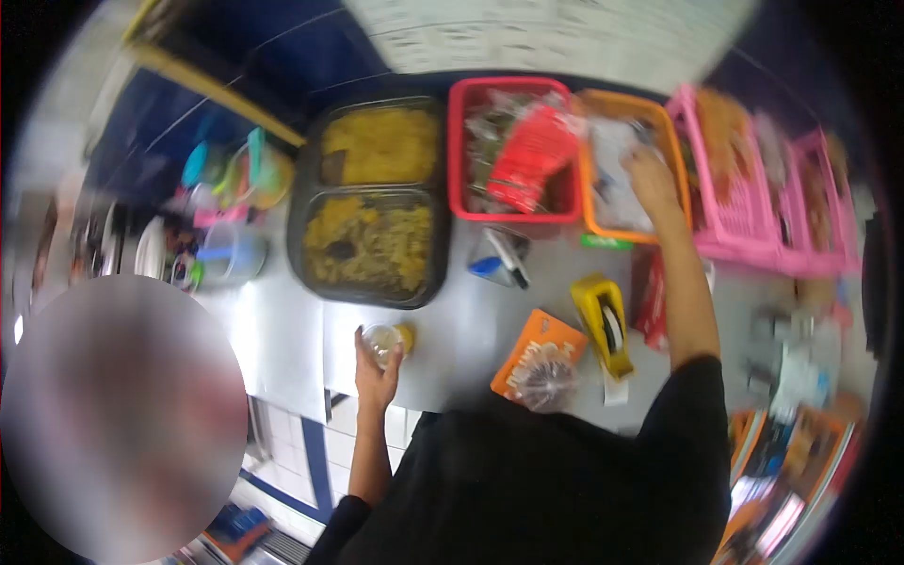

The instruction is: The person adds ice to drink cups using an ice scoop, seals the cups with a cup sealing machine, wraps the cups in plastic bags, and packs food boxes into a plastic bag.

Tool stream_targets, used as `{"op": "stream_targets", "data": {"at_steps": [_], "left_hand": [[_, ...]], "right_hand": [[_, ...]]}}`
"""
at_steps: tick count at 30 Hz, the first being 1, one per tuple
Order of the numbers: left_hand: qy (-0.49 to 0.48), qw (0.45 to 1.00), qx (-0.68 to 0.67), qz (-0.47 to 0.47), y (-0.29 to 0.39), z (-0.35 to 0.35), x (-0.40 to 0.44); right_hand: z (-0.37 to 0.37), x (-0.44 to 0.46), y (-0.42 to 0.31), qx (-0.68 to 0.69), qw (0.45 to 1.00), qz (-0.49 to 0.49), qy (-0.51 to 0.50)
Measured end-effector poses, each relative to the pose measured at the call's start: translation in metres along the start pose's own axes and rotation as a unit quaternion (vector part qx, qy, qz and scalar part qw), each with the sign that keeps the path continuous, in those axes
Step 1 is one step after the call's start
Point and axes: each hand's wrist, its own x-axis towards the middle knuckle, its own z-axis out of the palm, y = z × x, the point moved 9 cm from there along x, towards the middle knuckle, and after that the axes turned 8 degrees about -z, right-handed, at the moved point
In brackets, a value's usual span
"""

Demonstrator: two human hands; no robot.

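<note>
My left hand (378,379) is curled around a small clear round cup (379,343) at the front of the metal table (461,330). Something yellow (405,336) shows right beside that cup. My right hand (650,181) reaches into the orange basket (591,193), which holds whitish clear plastic (612,174). Motion blur smears its fingers, so I cannot make out whether they grip anything. Left of that basket stands a red basket (456,151) with a red packet (537,155) and clear bags inside.
A black two-section tray (299,235) of yellow food stands at the back. Pink baskets (720,221) line the right. A yellow tape dispenser (595,306), an orange pouch (532,348), a clear bag of dark bits (546,381) and a marker (507,254) lie in front. A blurred person (122,414) is at left.
</note>
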Motion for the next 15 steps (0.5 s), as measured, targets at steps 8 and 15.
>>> {"op": "stream_targets", "data": {"at_steps": [8, 15], "left_hand": [[-0.003, 0.999, 0.008, -0.038, 0.005, -0.020, -0.013], [0.011, 0.999, 0.003, -0.044, 0.005, -0.031, -0.016]], "right_hand": [[0.068, 0.010, 0.014, -0.072, 0.995, -0.028, 0.070], [0.047, 0.026, 0.026, -0.060, 0.998, -0.005, -0.037]]}}
